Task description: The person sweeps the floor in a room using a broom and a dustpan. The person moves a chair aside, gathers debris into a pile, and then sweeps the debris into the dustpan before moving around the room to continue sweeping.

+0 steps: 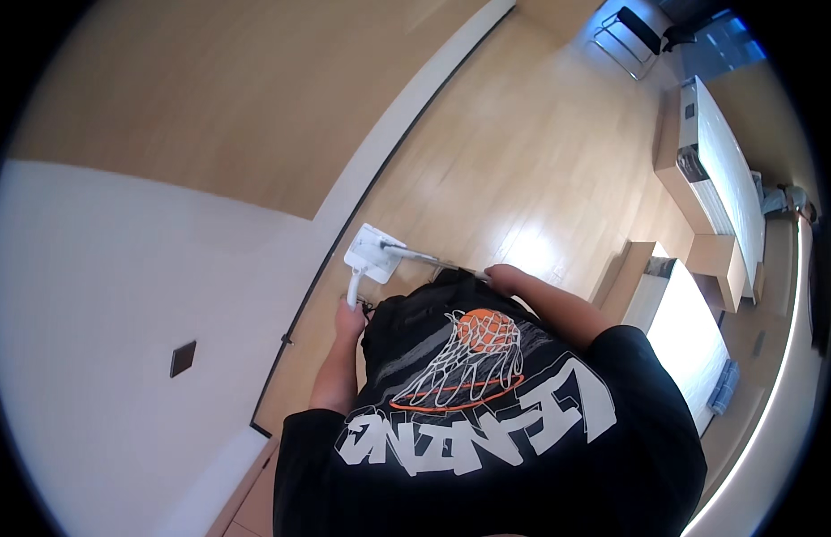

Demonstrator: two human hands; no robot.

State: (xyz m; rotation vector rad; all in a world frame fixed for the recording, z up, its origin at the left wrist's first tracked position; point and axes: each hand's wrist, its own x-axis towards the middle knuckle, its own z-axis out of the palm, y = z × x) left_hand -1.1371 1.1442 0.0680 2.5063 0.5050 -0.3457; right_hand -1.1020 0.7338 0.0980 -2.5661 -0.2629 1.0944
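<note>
My left hand [350,320] is closed around the handle of a white dustpan [370,250], held low over the wood-look floor [503,134] near the wall. My right hand [505,279] grips the pale end of a slim, long-shafted tool [425,256]. Its shaft points left, and its far end lies over the dustpan's flat pan. At this size I cannot tell what kind of head it has, or whether it touches the pan. My black printed T-shirt [469,429] fills the lower middle of the view.
A white and wood-toned wall [106,268] with a dark baseboard runs along the left, bearing a dark switch plate [183,358]. Right stand two beds with white mattresses [684,329] and a wooden nightstand [714,262]. A black chair [630,37] is far back. Another person [788,199] is beyond the beds.
</note>
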